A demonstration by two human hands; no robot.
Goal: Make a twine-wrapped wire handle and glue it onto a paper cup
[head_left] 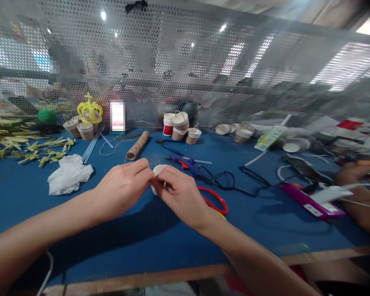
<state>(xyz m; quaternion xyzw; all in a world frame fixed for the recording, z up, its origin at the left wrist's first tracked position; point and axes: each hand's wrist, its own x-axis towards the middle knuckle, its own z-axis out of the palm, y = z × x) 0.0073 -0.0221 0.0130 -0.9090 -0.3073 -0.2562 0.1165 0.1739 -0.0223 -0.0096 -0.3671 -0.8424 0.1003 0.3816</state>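
Pinched pale cup (159, 169) just left of glue gun (189, 163) with right hand (181, 193), the nearer; pressed fingers of left hand (123, 186) together beside it, couldn't tell on what, nor read long axis.

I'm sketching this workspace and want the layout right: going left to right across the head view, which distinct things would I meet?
Green ball → yellow crown → lit screen → twine-brown roll → pale round piece → red ring → purple box.
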